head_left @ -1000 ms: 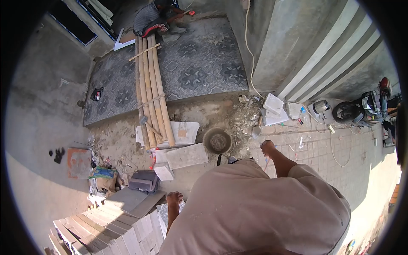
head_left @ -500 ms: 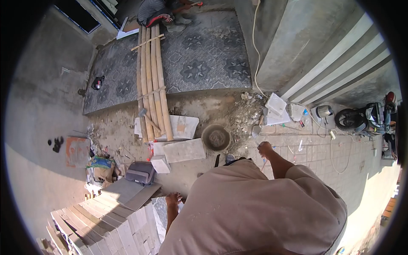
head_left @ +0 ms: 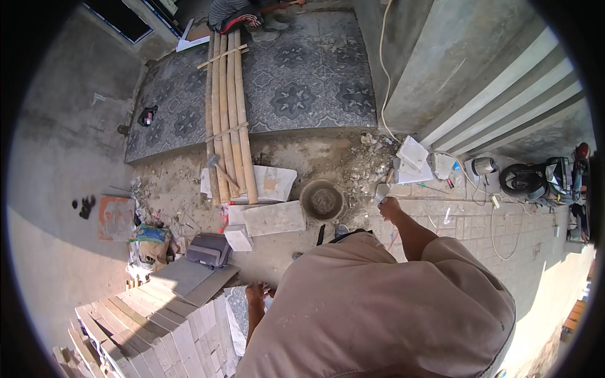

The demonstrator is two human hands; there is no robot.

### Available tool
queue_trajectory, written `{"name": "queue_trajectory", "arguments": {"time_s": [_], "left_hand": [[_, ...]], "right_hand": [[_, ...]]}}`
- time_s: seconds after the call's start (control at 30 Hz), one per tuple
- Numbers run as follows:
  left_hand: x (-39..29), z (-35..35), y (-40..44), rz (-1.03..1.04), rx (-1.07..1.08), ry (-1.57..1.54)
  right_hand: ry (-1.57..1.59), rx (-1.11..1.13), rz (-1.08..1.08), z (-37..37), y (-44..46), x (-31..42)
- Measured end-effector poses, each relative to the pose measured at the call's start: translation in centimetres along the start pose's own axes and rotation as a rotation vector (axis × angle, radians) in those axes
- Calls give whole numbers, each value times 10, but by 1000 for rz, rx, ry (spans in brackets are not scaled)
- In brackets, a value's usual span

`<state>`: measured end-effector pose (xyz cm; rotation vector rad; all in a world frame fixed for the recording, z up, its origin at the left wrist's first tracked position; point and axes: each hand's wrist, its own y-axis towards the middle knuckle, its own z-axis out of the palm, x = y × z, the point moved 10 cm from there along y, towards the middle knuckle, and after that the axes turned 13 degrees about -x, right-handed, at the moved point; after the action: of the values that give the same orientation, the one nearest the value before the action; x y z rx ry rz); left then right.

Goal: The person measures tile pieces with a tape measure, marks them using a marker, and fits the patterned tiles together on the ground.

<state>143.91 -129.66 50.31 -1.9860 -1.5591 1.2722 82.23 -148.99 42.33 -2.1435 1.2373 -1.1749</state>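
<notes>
grey trowel (head_left: 382, 190), probably, beside right hand (head_left: 389, 209)

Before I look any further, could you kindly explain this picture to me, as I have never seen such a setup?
There is no robot here: a person works with two bare hands, and the camera on their head looks forward and down. The right hand is close to a trowel-like tool; whether they touch is unclear. The left hand is beside a patterned tile, and I cannot tell if it grips anything. On the ground ahead stands a bucket; long poles lie partly over a patterned floor, where another person crouches.
</notes>
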Motion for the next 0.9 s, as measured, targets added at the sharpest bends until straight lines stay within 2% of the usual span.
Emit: {"name": "queue_trajectory", "arguments": {"time_s": [0.2,0.5,0.9], "left_hand": [[17,4,14,-41,39,-111],[-25,-1,-16,178,18,34],[0,-10,14,98,59,-8]], "right_hand": [[-57,16,-8,4,-3,-7],[-62,10,17,-1,-15,-10],[-66,-19,-63,5,-27,6]]}}
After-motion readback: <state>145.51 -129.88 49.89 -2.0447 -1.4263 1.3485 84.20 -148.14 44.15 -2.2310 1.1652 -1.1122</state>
